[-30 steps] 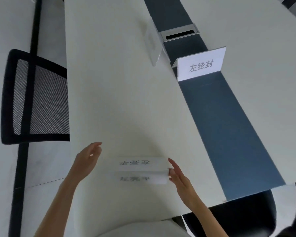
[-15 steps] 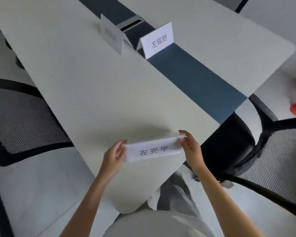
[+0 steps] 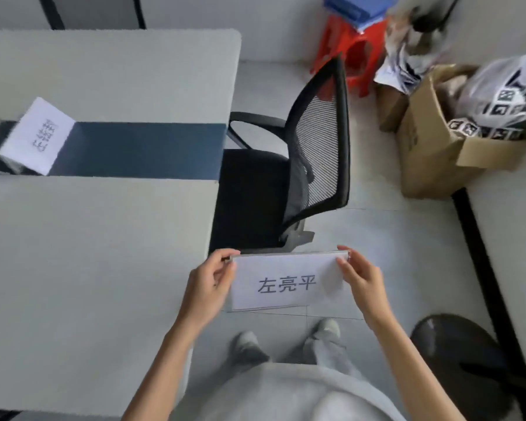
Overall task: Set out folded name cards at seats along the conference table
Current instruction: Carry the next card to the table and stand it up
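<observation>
The person is now standing past the short end of the conference table (image 3: 110,71), and the name card (image 3: 286,282) that was lying on the tabletop a second ago is lifted off it and is being carried in the air above the floor. I judge that this card is being taken to another seat, perhaps the one at the black mesh chair (image 3: 313,153) at the table's end, so the placing itself is not yet done.

Going from left to right: on the far left, another name card (image 3: 35,136) is standing on the dark blue strip (image 3: 140,150) of the table. The left hand (image 3: 208,288) is pinching the carried card's upper left corner, with the thumb in front and the other fingers curled behind. The card is facing the person, with its printed side readable. The right hand (image 3: 362,279) is gripping the upper right corner in the same way. Both hands are closed only on the edges, not wrapping the card. On the far right, a cardboard box (image 3: 431,153) and a red stool (image 3: 349,53) are standing on the floor.
</observation>
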### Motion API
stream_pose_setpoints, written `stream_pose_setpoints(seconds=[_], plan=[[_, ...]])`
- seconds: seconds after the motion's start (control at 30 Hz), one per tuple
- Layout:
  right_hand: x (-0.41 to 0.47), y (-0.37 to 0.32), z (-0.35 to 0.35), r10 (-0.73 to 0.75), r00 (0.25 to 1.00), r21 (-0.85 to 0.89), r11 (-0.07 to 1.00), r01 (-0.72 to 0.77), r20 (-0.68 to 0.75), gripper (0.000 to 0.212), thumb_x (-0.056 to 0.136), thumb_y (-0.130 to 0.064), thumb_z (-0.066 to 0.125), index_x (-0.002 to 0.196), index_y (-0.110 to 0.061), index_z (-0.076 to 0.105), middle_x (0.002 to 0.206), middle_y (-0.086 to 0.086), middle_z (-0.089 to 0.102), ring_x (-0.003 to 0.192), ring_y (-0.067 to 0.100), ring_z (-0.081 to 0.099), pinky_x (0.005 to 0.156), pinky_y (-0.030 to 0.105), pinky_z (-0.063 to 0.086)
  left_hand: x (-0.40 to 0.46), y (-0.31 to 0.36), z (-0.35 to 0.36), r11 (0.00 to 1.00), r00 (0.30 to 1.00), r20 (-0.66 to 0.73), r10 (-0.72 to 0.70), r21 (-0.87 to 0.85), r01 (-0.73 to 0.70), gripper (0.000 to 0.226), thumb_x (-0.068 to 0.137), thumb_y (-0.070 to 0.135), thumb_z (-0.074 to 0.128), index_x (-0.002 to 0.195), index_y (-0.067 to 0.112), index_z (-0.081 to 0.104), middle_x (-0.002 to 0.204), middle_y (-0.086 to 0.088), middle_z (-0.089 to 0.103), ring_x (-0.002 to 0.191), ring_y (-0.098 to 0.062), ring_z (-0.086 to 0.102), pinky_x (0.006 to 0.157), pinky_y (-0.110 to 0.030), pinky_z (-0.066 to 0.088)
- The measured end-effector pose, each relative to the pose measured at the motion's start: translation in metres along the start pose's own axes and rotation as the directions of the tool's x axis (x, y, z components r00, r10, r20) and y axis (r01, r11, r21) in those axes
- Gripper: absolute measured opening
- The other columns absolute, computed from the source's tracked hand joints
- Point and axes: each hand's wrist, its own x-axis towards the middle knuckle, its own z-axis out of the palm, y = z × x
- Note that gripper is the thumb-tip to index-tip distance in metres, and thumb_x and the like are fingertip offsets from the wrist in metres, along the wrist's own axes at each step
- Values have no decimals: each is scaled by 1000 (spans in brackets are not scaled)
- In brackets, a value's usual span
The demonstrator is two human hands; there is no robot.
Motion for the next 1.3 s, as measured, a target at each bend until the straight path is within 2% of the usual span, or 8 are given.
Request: stream_pose_setpoints(seconds=[0.1, 0.27, 0.4, 0.53, 0.8, 0.93, 1.0, 1.3], plan=[[-5, 12, -79, 31, 986, 26, 999, -28, -161, 16, 78, -38, 56, 92, -37, 62, 81, 1, 57, 74, 13, 47, 71, 35, 40, 17, 42, 69, 998, 990, 123, 63, -8, -63, 17, 90, 14, 50, 98, 24, 61, 91, 4, 70, 88, -2, 63, 70, -6, 45], [8, 17, -210, 30, 931, 28, 999, -21, -364, 17, 87, -24, 57, 99, -35, 62, 82, 13, 59, 77, 20, 51, 72, 39, 42, 48, 117, 190, 988, 961, 230, 155, -61, -145, 16, 89, 14, 50, 92, 26, 60, 90, 4, 70, 82, 8, 62, 68, -3, 42], [36, 4, -276, 34, 904, 82, 997, 1, -425, 19, 81, -35, 53, 97, -41, 59, 84, 8, 56, 76, 19, 49, 69, 35, 42, 76, 164, 253, 985, 938, 303, 168, -90, -148, 12, 87, 29, 49, 90, 34, 58, 85, -13, 71, 71, -8, 63, 62, -17, 46], [91, -3, -314, 49, 888, 117, 993, 5, -457, 20, 79, -36, 50, 96, -42, 58, 84, 6, 54, 76, 17, 47, 71, 34, 40, 120, 195, 293, 981, 934, 305, 186, -103, -161, 12, 86, 27, 49, 93, 31, 59, 84, -15, 71, 61, -1, 58, 58, -12, 44], [269, -11, -347, 32, 914, 77, 997, -1, -404, 25, 90, -17, 51, 114, -21, 58, 76, -4, 53, 70, 11, 48, 69, 26, 37, 269, 228, 342, 988, 974, 196, 111, -132, -86, 25, 91, 11, 47, 87, 34, 57, 84, 4, 67, 70, 8, 61, 61, -4, 41], [362, -37, -360, 22, 937, 21, 1000, -16, -348, 22, 90, -19, 52, 110, -20, 59, 77, 7, 49, 71, 17, 43, 67, 31, 36, 356, 251, 355, 991, 988, 150, 43, -135, -22, 14, 84, 26, 50, 86, 37, 58, 90, 0, 69, 88, -15, 66, 85, -32, 53], [408, -51, -366, 12, 946, -11, 1000, -16, -323, 21, 90, -19, 52, 110, -20, 58, 79, 8, 51, 72, 18, 44, 67, 31, 37, 397, 266, 357, 991, 991, 130, 33, -133, -16, 14, 81, 29, 48, 85, 38, 58, 88, 5, 69, 84, -12, 66, 87, -41, 53], [624, -102, -365, -61, 990, -129, 991, 44, -131, 30, 94, -13, 40, 120, -15, 55, 101, -2, 62, 86, 8, 55, 74, 27, 41, 567, 305, 363, 981, 997, -35, -66, -185, 58, 22, 90, 12, 47, 89, 30, 60, 94, 10, 68, 87, -3, 64, 88, -37, 52]])
